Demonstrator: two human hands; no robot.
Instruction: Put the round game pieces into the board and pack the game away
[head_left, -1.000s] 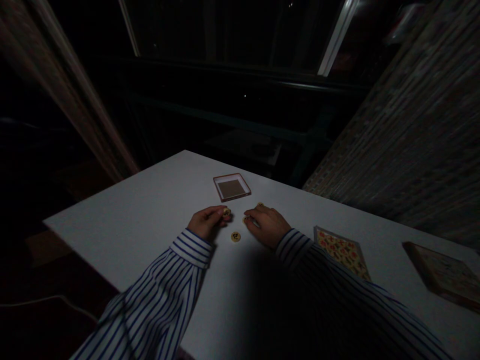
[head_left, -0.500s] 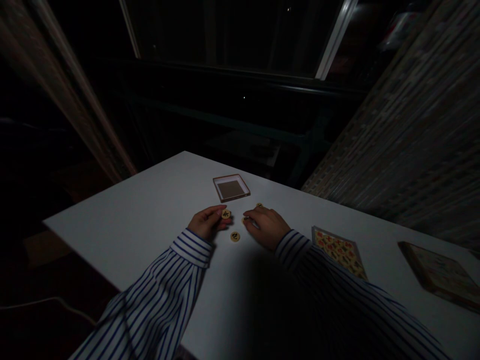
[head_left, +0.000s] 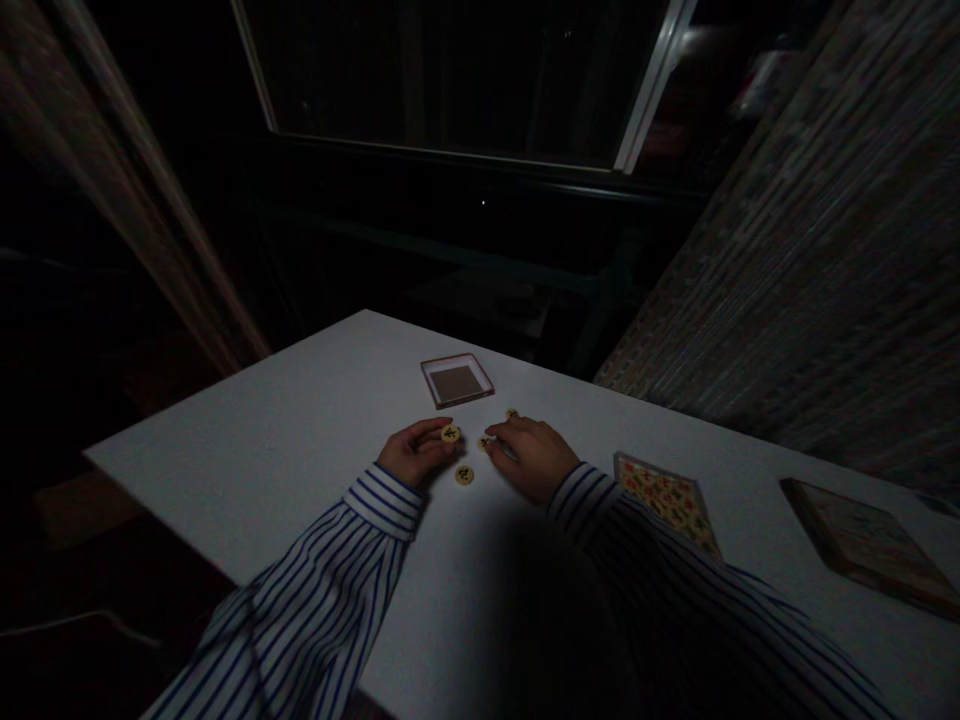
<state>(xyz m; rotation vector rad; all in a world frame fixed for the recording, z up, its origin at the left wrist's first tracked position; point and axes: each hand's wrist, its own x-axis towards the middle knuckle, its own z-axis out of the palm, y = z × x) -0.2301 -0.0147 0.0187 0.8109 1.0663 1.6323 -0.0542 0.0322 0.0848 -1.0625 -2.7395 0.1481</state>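
Observation:
My left hand (head_left: 414, 452) is closed, pinching a round wooden Chinese chess piece (head_left: 450, 434) with a black character between thumb and fingers. To its right, my right hand (head_left: 534, 455) has thumb and index finger closed at the edge of a second chess piece (head_left: 482, 443), low over the white table. A third chess piece (head_left: 464, 475) lies face up below and between the hands. Just beyond the right hand's knuckles is another chess piece (head_left: 512, 413), partly covered by the hand.
On the white table (head_left: 300, 420), a shallow open box lid (head_left: 457, 381) lies beyond the hands. Right of my right sleeve is a tray packed with chess pieces (head_left: 667, 500), and farther right a flat box (head_left: 870, 545). Curtains hang on both sides of a dark window.
The view has shifted slightly. The piece in my left hand has turned a little, with the fingers shifting around it. My right hand stays at the same piece.

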